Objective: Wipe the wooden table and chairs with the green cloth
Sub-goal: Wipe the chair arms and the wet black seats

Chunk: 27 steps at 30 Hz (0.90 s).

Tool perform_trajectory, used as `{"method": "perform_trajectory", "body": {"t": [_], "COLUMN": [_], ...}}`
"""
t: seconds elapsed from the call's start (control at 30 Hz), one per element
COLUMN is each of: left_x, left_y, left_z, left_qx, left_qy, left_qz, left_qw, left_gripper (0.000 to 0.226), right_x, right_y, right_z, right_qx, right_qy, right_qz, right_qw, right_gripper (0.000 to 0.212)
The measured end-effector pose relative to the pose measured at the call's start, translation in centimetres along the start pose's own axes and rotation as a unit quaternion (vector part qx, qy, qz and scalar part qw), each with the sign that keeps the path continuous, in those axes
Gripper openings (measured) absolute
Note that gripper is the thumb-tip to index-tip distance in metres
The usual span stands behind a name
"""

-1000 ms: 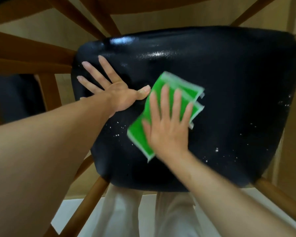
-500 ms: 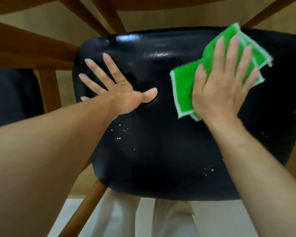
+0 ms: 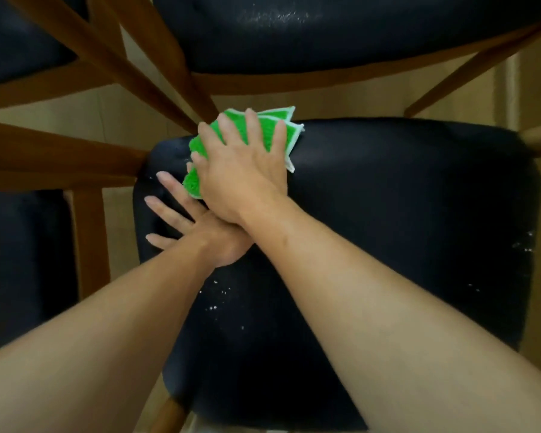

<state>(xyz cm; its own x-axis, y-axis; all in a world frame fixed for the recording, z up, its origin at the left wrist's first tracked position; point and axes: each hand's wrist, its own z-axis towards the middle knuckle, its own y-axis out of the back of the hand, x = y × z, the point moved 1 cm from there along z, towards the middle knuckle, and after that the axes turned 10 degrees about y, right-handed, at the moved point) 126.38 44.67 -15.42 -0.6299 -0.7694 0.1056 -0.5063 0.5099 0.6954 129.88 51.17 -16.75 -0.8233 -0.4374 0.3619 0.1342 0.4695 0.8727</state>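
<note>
Cloth [image 3: 280,128]: green, white-edged, folded, at far-left corner of black chair seat [image 3: 403,214] | right hand [image 3: 244,173]: straight fingers pressed flat on it | left hand [image 3: 197,232]: fingers spread flat on seat, under right wrist.

Cloth [image 3: 280,128], centre top of the frame: bright green with a white border. Chair seat [image 3: 403,245], centre and right: glossy black, marked with small white specks at lower centre and at the right edge. Second seat [image 3: 294,32], top of the frame: the same black, with a pale sheen. Chair frames [image 3: 60,151], left: warm mid-brown wood. Floor [image 3: 325,106]: plain beige.
</note>
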Motion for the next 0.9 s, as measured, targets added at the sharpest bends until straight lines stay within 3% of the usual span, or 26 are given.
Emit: {"method": "perform_trajectory", "body": {"t": [0.13, 0.23, 0.33, 0.47, 0.57, 0.7, 0.8, 0.9], "left_x": [0.7, 0.8, 0.8, 0.9, 1.5, 3.5, 4.5, 5.0], "left_y": [0.3, 0.5, 0.6, 0.7, 1.0, 1.8, 2.8, 3.9], "left_z": [1.3, 0.9, 0.7, 0.5, 0.1, -0.3, -0.4, -0.5], "left_qx": [0.089, 0.087, 0.093, 0.094, 0.041, -0.083, -0.103, -0.120], "left_qy": [-0.022, -0.038, -0.047, -0.050, -0.063, -0.056, 0.013, 0.039], "left_qz": [0.035, 0.022, 0.016, -0.003, -0.054, -0.245, -0.382, -0.415], "left_qw": [0.995, 0.995, 0.994, 0.994, 0.996, 0.964, 0.918, 0.901], "left_gripper": [0.143, 0.143, 0.141, 0.139, 0.117, 0.068, 0.054, 0.047], "right_x": [-5.1, -12.4, -17.8, -16.6, -12.7, -5.5, 1.0, 6.2], "right_y": [1.0, 2.8, 4.3, 3.6, 2.2, 0.3, -1.4, -3.9], "right_z": [-1.5, -5.2, -9.3, -8.7, -6.3, -2.6, -0.6, -1.6], "right_qx": [-0.026, -0.088, -0.125, -0.141, -0.146, -0.103, -0.069, -0.027], "right_qy": [-0.030, -0.143, -0.267, -0.347, -0.304, -0.232, -0.113, 0.036], "right_qz": [-0.020, -0.077, -0.063, -0.023, -0.035, -0.038, -0.036, -0.075], "right_qw": [0.999, 0.983, 0.954, 0.927, 0.941, 0.966, 0.990, 0.996], "right_gripper": [0.050, 0.045, 0.054, 0.059, 0.056, 0.056, 0.056, 0.064]}}
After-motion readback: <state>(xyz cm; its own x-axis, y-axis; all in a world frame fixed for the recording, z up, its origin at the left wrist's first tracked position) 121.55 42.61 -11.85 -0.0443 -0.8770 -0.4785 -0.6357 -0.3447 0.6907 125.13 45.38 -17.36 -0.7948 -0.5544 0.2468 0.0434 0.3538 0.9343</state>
